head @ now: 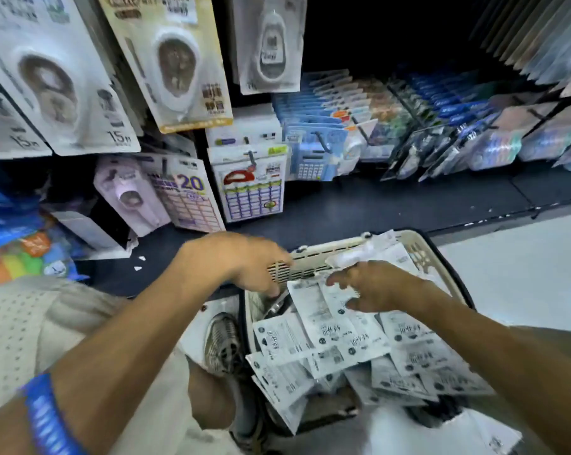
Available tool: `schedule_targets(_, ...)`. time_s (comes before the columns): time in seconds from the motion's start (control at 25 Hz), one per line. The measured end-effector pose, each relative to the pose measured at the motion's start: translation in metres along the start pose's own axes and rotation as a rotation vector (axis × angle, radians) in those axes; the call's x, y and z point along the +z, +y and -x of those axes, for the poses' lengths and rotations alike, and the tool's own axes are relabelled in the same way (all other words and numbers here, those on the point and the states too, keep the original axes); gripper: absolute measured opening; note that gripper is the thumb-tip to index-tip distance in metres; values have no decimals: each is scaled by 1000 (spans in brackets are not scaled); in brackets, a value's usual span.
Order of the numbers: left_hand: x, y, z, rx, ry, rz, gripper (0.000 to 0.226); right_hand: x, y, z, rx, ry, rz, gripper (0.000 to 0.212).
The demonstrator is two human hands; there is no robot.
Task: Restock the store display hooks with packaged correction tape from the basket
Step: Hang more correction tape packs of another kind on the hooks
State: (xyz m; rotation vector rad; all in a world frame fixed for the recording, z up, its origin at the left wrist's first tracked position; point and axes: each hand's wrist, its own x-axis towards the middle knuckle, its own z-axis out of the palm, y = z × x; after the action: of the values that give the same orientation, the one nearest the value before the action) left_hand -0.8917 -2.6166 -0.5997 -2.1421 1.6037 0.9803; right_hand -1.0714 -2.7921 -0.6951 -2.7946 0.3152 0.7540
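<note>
Nearest, a blue wristband circles the left forearm, and a shoe shows just left of the basket. The cream basket sits on the floor, heaped with white packaged correction tape lying face down. The left hand hangs over the basket's far-left rim, fingers curled downward; whether they grip anything cannot be told. The right hand hovers over the pile with fingers loosely spread, holding nothing visible. Farther off, a dark shelf base runs across. Hanging correction tape packs fill the upper left, sticker sheets and a calculator pack hang at centre.
</note>
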Motion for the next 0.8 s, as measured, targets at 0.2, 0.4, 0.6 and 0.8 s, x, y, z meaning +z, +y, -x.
schedule_targets(0.2, 10, -2, -8, 6, 72, -66, 51, 94, -13, 15, -177, -240, 242, 114)
schedule_targets(0.4, 8, 3, -7, 14, 55, 0, 63, 130, -23, -1, -74, -47, 346, 97)
schedule_targets(0.6, 5, 4, -8, -13, 19, 2, 67, 105, -3, -15, 10, 273, 234, 63)
schedule_targets(0.8, 7, 4, -11, -31, -9, 11, 66, 109, -13, -22, 55, 170, 356, 60)
